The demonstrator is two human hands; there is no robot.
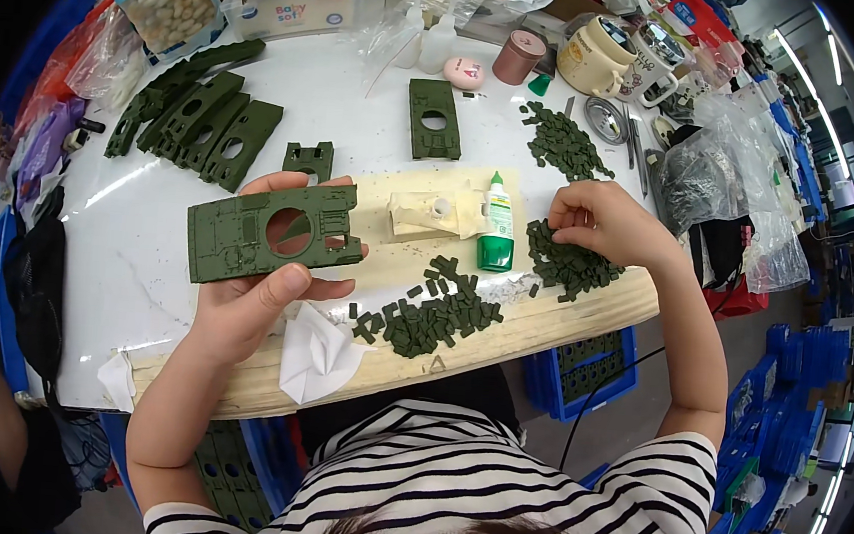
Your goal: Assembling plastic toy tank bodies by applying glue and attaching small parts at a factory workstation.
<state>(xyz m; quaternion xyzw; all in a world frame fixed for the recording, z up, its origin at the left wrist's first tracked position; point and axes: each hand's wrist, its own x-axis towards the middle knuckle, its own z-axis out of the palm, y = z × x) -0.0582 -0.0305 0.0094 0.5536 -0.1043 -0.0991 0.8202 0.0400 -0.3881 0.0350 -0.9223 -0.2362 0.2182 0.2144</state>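
Note:
My left hand (243,315) grips a dark green plastic model tank hull (239,235) with a round hole, tilted up over the table's near edge. To the right, my right hand (601,224) is closed, fingertips pinched down at a pile of small green plastic pieces (577,269); what sits between them is hidden. Between my hands stand a glue bottle (496,227) with a green tip and a cream block (431,215) with a small white cap on it. Another heap of small green pieces (433,318) lies nearest to me.
More green hulls (202,129) lean together at the left, and one hull (434,119) lies farther back. A third heap of pieces (564,142) is near the mugs (596,57). White tissue (322,354) rests on the wooden board (533,326). Blue crates (579,369) stand below the table.

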